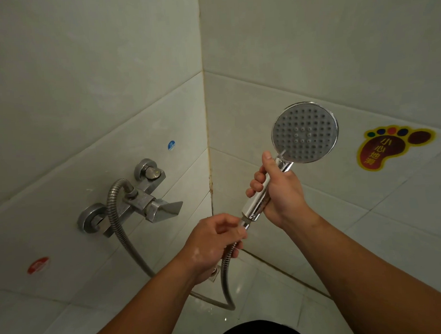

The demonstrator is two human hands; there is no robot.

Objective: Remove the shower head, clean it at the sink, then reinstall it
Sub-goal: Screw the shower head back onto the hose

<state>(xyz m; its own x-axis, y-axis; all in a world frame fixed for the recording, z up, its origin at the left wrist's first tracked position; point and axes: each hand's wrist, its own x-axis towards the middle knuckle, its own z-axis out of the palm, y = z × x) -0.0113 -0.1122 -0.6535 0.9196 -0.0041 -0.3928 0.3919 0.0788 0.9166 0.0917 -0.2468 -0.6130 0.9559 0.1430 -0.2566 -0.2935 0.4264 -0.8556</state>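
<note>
A chrome shower head (304, 132) with a round grey nozzle face points toward me, right of the tiled corner. My right hand (277, 189) is wrapped around its shiny handle. At the handle's lower end my left hand (214, 239) pinches the hose nut (245, 224) between thumb and fingers. The ribbed metal hose (116, 220) loops down from the nut near the floor and rises to the wall mixer tap (140, 199) on the left wall. Whether the nut is threaded onto the handle or loose cannot be told.
Pale wall tiles meet in a corner with stained grout (209, 167). A foot-shaped warning sticker (388, 148) is on the right wall. A blue sticker (171, 145) and a red sticker (38, 265) sit on the left wall. The floor lies below.
</note>
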